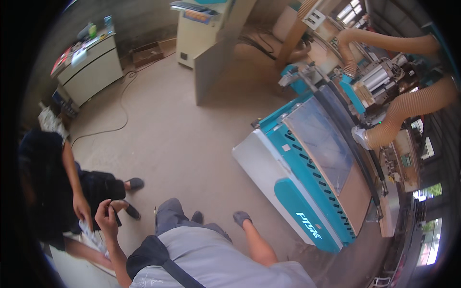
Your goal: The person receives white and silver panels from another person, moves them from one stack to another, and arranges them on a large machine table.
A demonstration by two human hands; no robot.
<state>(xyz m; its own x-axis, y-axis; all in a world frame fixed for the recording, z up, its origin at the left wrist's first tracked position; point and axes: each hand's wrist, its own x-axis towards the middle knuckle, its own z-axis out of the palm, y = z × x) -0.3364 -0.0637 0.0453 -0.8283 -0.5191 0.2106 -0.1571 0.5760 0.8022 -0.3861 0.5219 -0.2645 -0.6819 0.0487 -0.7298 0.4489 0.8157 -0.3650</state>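
My left hand (106,219) is raised at the lower left with its fingers curled in. Whatever may be between the fingertips is too small to name. Close beside it, another person's hand (82,211) hangs over a pale, crumpled thing (91,237). My bare right forearm (259,245) stretches forward from my grey shirt. At its far end is a dark grey shape (241,218), and I cannot tell whether that is a gloved hand or a shoe. No fingers show there.
A large teal and white woodworking machine (293,192) with ribbed brown hoses (413,108) fills the right side. A white cabinet (96,69) stands back left, a tall panel (211,67) leans at a cream machine, and a dark cable (127,108) crosses the floor. Another person (45,182) is close on my left.
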